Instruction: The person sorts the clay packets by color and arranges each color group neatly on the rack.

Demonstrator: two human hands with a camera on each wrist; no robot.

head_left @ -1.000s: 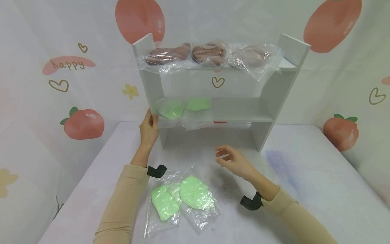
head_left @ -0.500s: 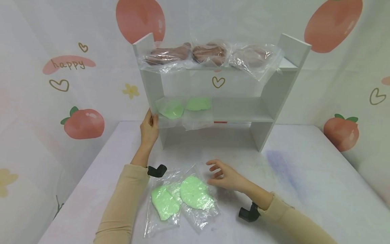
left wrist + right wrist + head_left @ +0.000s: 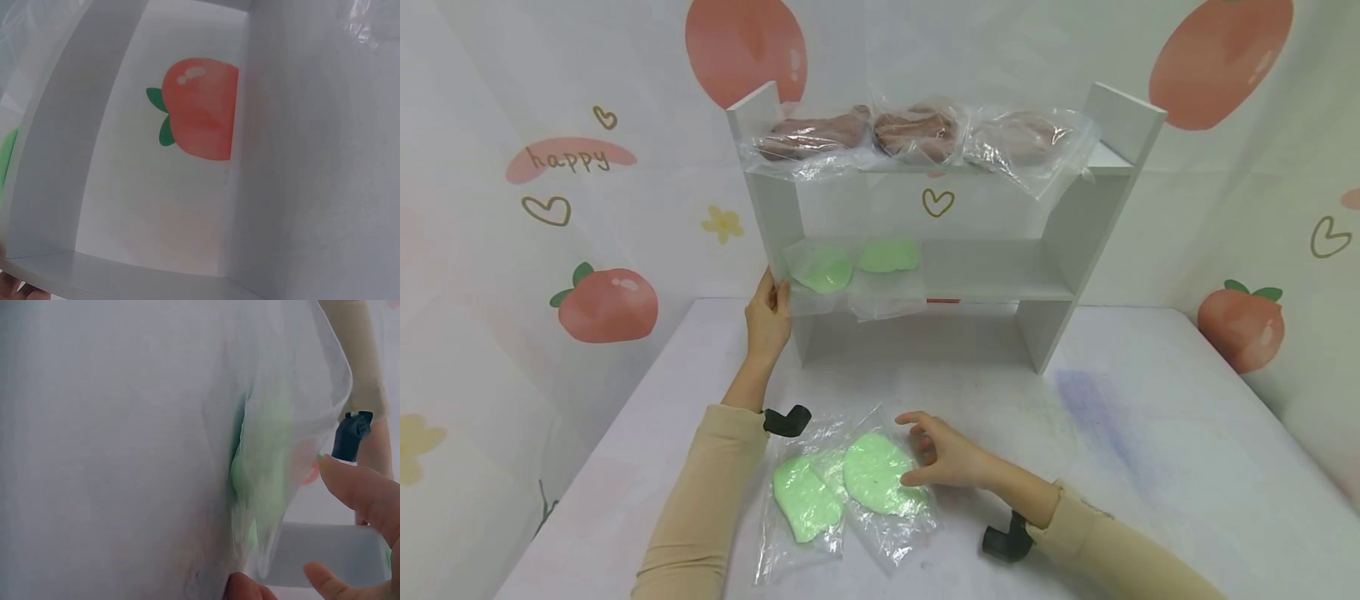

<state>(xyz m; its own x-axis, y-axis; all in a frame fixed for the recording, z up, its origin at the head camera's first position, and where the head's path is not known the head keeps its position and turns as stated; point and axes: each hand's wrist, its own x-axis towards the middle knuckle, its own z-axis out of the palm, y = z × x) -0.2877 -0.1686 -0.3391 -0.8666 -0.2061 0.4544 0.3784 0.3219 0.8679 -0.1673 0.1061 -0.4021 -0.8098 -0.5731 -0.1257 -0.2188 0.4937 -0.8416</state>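
My left hand grips the left side panel of a white shelf unit, thumb at its front edge. In the left wrist view only the fingertips show, beyond the panel's edge. My right hand hovers at the right edge of a clear plastic bag with a flat light-green round piece inside. Its thumb and fingers are spread apart around the bag's edge, holding nothing. A second clear bag with a green piece lies to the left, partly overlapping the first.
Two bagged green pieces lie on the shelf's left middle level. Three bags with brown contents fill the top level. The white table stretches to both sides; a patterned cloth hangs behind.
My right hand has moved down and left from in front of the shelf to the nearer green bag. My left hand stays on the shelf panel.
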